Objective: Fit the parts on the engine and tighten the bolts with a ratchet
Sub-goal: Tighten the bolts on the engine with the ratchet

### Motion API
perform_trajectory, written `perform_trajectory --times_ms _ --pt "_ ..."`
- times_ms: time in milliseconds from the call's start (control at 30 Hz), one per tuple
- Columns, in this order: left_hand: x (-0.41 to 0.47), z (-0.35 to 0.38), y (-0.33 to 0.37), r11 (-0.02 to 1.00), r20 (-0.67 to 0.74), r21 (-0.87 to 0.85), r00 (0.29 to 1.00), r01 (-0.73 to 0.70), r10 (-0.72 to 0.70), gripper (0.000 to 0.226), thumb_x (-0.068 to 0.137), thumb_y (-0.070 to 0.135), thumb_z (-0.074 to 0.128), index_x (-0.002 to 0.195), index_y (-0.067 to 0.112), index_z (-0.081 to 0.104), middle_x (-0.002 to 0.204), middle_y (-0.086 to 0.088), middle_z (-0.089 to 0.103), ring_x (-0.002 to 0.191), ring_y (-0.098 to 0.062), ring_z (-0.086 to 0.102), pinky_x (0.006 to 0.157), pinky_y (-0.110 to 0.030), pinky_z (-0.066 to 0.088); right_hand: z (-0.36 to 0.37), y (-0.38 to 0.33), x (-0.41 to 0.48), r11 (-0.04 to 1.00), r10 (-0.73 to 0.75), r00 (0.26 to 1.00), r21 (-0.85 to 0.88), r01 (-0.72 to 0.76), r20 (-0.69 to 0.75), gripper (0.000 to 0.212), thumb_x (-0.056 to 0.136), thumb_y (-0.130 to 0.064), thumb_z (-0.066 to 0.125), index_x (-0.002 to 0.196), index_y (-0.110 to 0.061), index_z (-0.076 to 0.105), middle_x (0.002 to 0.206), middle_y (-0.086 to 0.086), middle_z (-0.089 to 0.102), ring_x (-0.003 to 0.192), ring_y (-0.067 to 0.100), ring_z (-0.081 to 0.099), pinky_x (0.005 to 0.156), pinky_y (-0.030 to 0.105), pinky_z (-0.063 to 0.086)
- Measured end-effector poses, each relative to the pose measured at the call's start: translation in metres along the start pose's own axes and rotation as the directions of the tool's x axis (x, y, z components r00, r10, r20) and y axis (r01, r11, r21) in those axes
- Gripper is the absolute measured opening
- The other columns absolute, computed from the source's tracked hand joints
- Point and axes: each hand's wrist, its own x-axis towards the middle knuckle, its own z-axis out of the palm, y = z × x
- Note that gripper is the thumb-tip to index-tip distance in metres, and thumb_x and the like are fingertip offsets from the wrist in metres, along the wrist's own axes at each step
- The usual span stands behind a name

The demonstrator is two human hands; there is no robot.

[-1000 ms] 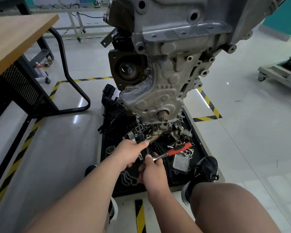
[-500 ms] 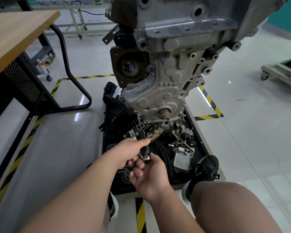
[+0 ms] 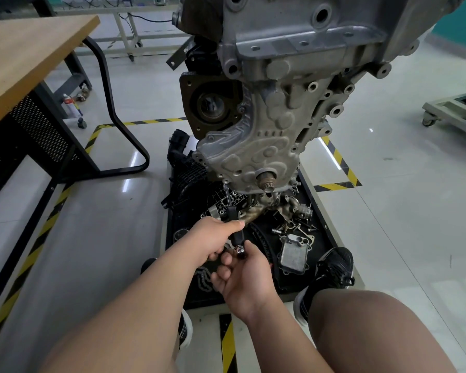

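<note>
A grey engine (image 3: 275, 109) hangs above a black parts tray (image 3: 318, 222). Its ribbed front cover (image 3: 248, 160) faces me, with the crank stub (image 3: 265, 181) at the bottom. A long black extension bar (image 3: 230, 208) runs from a bolt at the cover's lower left edge down to my hands. My left hand (image 3: 213, 240) is closed around the bar's black grip. My right hand (image 3: 244, 278) sits just below, fingers curled on the chrome ratchet head (image 3: 240, 250). The ratchet's handle is hidden under that hand.
The tray holds an oil cooler (image 3: 293, 251), a rusty manifold (image 3: 256, 211), a chain and several small fittings. A wooden workbench (image 3: 24, 63) with a black frame stands left. A cart (image 3: 452, 111) is at the far right. My shoes (image 3: 331, 267) rest by the tray.
The ratchet's red handle, sticking out to the right a second ago, has swung under my right hand and is out of sight. The left hand has stayed on the bar.
</note>
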Motion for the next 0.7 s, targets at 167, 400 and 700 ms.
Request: perform_trajectory --times_ms 167,400,700 --pt "0.002 0.002 -0.002 0.999 -0.031 0.050 0.999 -0.006 0.007 0.039 0.082 0.050 0.067 0.071 0.013 0.061 0.044 0.002 0.038 0.041 -0.016 0.035 0.043 -0.022 0.029 -0.003 0.001 -0.002 0.904 -0.241 0.963 -0.389 0.178 -0.120 0.018 0.103 -0.028 0.041 0.119 -0.026 0.049 0.058 -0.005 0.057 0.045 0.010 0.046 0.053 0.027 0.043" --pt "0.004 0.008 0.001 0.997 -0.118 0.080 0.993 0.004 0.005 0.046 0.079 0.046 0.071 0.050 0.018 0.050 0.036 0.007 0.041 0.028 -0.009 0.034 0.034 -0.015 0.026 -0.009 0.011 -0.008 0.360 -0.486 0.866 -0.876 0.321 0.118 0.048 0.103 -0.033 0.036 0.148 -0.039 0.019 0.113 0.003 0.066 0.091 0.019 0.065 0.072 0.029 0.046" --pt "0.000 0.004 -0.001 0.996 -0.070 0.091 0.998 -0.002 0.009 0.046 0.083 0.053 0.065 0.061 0.015 0.054 0.040 0.006 0.039 0.033 -0.010 0.037 0.035 -0.016 0.028 -0.010 0.008 -0.005 0.497 -0.479 0.871 -0.786 0.368 0.105 0.045 0.105 -0.031 0.034 0.146 -0.041 0.022 0.093 -0.015 0.060 0.077 0.002 0.056 0.073 0.024 0.042"
